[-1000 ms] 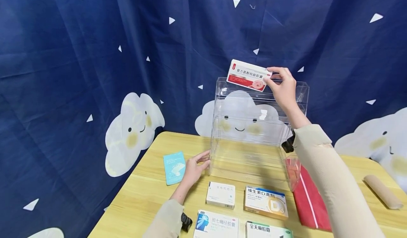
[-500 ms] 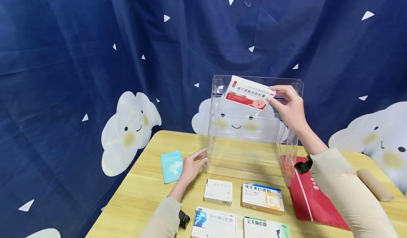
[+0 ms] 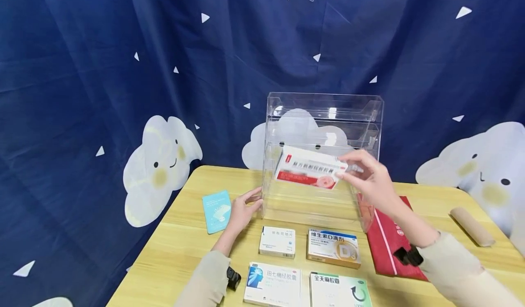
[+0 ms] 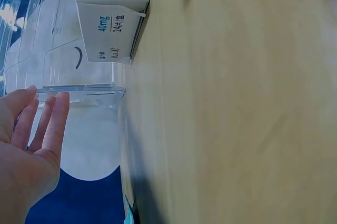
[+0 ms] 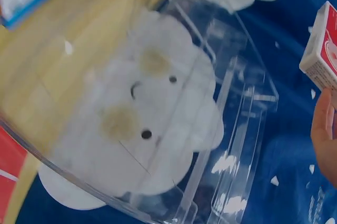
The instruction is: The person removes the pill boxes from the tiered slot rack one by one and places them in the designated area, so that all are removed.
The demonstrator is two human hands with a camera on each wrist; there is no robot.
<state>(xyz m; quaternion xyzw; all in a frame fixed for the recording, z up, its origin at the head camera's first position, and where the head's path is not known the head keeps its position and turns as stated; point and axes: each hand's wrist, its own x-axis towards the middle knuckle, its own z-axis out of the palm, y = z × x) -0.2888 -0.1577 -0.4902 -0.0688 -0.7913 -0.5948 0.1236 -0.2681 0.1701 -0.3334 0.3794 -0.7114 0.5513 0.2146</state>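
My right hand (image 3: 375,181) pinches a white-and-red medicine box (image 3: 308,169) by its right end, between thumb and fingers. The box is tilted and held in the air in front of a clear tiered display rack (image 3: 324,98). At the right wrist view's edge, part of that box (image 5: 322,50) and the fingers show. My left hand (image 3: 241,211) touches the rack's left side near its base. In the left wrist view, its fairly straight fingers (image 4: 55,124) meet the rack's clear side edge (image 4: 79,91).
In front of the rack lie a small white medicine box (image 3: 277,242), a vitamin D box (image 3: 333,248), a box with a blue head picture (image 3: 274,284) and a white-and-green box (image 3: 339,291). A blue packet (image 3: 217,212), red cloth item (image 3: 393,243) and cardboard tube (image 3: 472,226) flank them.
My right hand has brought the red-and-white medicine box down from above the rack's top to in front of its middle. My left hand stays at the rack's side. The head view has shifted slightly.
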